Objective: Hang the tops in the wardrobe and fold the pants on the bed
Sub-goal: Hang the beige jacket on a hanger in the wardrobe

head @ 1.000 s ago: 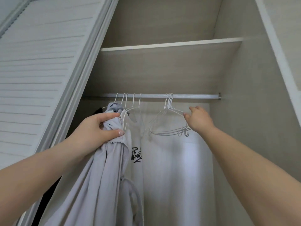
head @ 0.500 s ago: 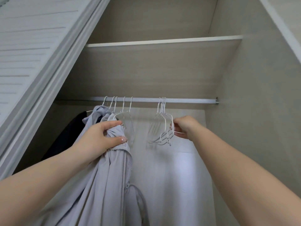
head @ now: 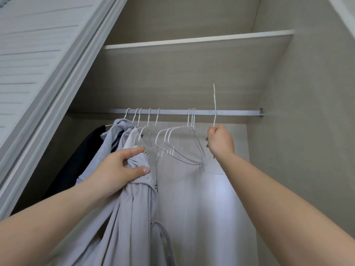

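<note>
My left hand (head: 123, 169) grips a pale lilac-grey top (head: 130, 208) by its upper edge, and the cloth hangs down below it at the wardrobe's left. My right hand (head: 220, 141) grips a white wire hanger (head: 214, 104) just below its hook. That hook stands up in front of the silver rail (head: 240, 112), off the rail. Three empty white hangers (head: 182, 144) hang on the rail between my hands. Several more hooks sit further left, where a grey top (head: 119, 129), a white top (head: 132, 139) and a black garment (head: 84, 150) hang.
A shelf (head: 197, 41) spans the wardrobe above the rail. The white louvred door (head: 38, 64) stands open at the left. The wardrobe's right side wall (head: 307, 131) is close to my right arm. Light falls on the back panel (head: 211, 208) below the hangers.
My right hand took one hanger from the group on the rail and raised it, so its hook now stands above the rail. My left hand kept its hold on the top.
</note>
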`<state>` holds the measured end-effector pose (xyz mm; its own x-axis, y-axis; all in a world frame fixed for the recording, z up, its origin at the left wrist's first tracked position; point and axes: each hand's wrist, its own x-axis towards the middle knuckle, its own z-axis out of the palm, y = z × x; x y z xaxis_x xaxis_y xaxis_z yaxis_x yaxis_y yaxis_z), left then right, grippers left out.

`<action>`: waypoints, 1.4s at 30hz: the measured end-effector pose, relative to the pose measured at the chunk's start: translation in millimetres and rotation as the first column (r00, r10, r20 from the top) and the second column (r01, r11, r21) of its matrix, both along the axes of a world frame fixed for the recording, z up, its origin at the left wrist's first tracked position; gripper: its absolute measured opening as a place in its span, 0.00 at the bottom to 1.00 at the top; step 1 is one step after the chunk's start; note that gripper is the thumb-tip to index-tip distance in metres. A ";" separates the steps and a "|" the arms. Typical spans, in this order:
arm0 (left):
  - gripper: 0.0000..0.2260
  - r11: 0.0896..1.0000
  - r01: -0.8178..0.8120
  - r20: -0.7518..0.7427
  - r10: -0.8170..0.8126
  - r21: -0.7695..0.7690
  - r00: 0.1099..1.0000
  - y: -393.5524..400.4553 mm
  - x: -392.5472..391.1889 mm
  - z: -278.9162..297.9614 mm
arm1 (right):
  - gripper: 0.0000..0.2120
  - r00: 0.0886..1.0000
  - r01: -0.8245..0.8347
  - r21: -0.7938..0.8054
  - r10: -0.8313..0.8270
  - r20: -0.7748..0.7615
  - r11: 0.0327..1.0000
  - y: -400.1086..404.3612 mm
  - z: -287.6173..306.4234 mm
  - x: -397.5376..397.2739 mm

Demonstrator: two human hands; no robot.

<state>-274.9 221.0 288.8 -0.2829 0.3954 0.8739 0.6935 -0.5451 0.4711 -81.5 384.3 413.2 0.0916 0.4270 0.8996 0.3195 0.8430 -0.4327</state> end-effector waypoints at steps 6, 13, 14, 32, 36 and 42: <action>0.33 0.999 0.010 -0.062 -0.013 -0.053 0.998 -27.5 5.7 -12.2 | 0.13 0.995 -0.098 -0.053 0.099 0.025 0.994 -25.0 -41.4 7.8; 0.50 0.902 -0.018 -0.241 -0.095 -0.431 0.966 -83.5 3.6 -58.9 | 0.15 0.963 -0.266 -0.120 0.270 0.020 0.956 -101.3 -147.2 17.1; 0.52 0.889 -0.042 -0.275 -0.096 -0.457 0.957 -88.0 0.8 -69.0 | 0.15 0.957 -0.284 -0.120 0.289 0.030 0.951 -111.6 -163.8 18.4; 0.07 0.872 -0.281 -0.423 0.097 -0.400 0.901 -191.4 -46.1 -224.5 | 0.14 0.932 -0.361 -0.378 0.318 -0.172 0.852 -268.3 -371.4 106.8; 0.05 0.854 -0.182 -0.099 0.154 -0.488 0.983 -199.9 -59.8 -239.4 | 0.10 0.927 -0.371 -0.381 0.316 -0.201 0.847 -272.1 -381.8 115.2; 0.11 0.842 -0.021 0.203 0.154 -0.539 0.967 -200.3 -76.1 -269.3 | 0.08 0.910 -0.406 -0.349 0.337 -0.244 0.844 -272.6 -385.2 127.2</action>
